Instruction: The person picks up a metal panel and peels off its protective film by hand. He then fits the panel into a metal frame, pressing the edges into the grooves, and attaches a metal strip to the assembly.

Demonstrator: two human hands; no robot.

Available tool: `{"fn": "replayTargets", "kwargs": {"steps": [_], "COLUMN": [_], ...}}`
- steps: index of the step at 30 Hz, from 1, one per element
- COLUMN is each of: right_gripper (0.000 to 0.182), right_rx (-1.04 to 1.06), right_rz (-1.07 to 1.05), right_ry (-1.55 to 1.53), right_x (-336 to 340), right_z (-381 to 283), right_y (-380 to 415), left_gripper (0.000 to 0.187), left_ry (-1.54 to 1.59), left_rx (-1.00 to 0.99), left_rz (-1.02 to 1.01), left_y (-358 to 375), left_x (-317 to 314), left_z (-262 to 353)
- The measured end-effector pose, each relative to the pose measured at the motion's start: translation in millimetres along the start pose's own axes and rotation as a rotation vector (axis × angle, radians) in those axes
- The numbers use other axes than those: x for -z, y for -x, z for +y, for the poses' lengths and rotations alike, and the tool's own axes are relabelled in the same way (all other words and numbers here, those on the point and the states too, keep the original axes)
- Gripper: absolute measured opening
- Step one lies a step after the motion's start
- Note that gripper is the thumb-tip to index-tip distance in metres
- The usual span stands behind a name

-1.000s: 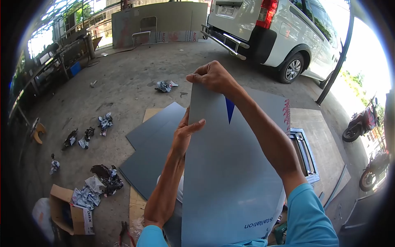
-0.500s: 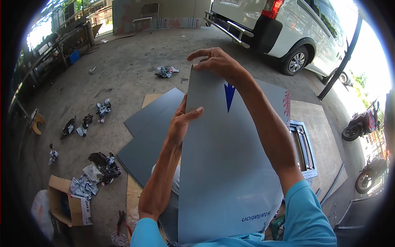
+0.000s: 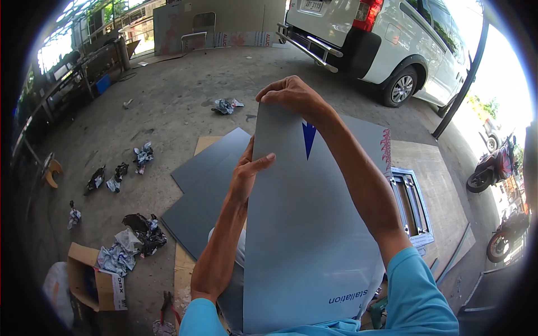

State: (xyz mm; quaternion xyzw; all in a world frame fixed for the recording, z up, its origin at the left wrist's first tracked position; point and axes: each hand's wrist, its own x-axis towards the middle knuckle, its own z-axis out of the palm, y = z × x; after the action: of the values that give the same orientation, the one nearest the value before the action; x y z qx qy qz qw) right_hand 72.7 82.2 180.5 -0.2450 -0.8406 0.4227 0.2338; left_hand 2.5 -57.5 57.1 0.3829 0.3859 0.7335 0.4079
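Note:
A large grey sheet panel (image 3: 305, 224), with a blue arrow mark and the printed letters "stallation", stands tilted up in front of my body. My left hand (image 3: 250, 169) grips its left edge, thumb flat on the near face and fingers hidden behind. At the panel's far left corner, my right hand (image 3: 298, 96) is bent over the top edge with its fingertips closed at the corner. Beneath and to the left lie dark grey flat sheets (image 3: 210, 168). A blue-edged rectangular frame (image 3: 428, 215) lies to the right of the panel.
Plywood (image 3: 443, 173) lies under the work. An open cardboard box (image 3: 84, 255) and crumpled wrapping (image 3: 147, 232) are at left, near red-handled pliers (image 3: 166, 308). A green tool (image 3: 379, 313) is partly visible below. Behind stand a white van (image 3: 386, 50) and a motorcycle (image 3: 493, 168).
My right hand's raised fingers have come down and closed at the panel's corner. The far end of the panel sits slightly lower and further left in view. My left hand keeps its hold.

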Motion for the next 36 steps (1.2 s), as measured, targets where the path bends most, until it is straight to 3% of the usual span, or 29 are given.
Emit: {"fn": "replayTargets", "kwargs": {"steps": [18, 36], "right_gripper": [0.026, 0.027], "right_rx": [0.039, 0.038], "right_rz": [-0.001, 0.072], "right_ry": [-0.073, 0.009], "right_x": [-4.0, -6.0], "right_z": [9.9, 8.2], "right_y": [-6.7, -6.3], "left_gripper": [0.065, 0.069], "left_ry": [0.039, 0.03], "left_rx": [-0.036, -0.018], "left_rz": [-0.054, -0.041], "left_y": [-1.3, -1.5], "left_x": [3.6, 3.6], "left_z": [-3.5, -4.1]}}
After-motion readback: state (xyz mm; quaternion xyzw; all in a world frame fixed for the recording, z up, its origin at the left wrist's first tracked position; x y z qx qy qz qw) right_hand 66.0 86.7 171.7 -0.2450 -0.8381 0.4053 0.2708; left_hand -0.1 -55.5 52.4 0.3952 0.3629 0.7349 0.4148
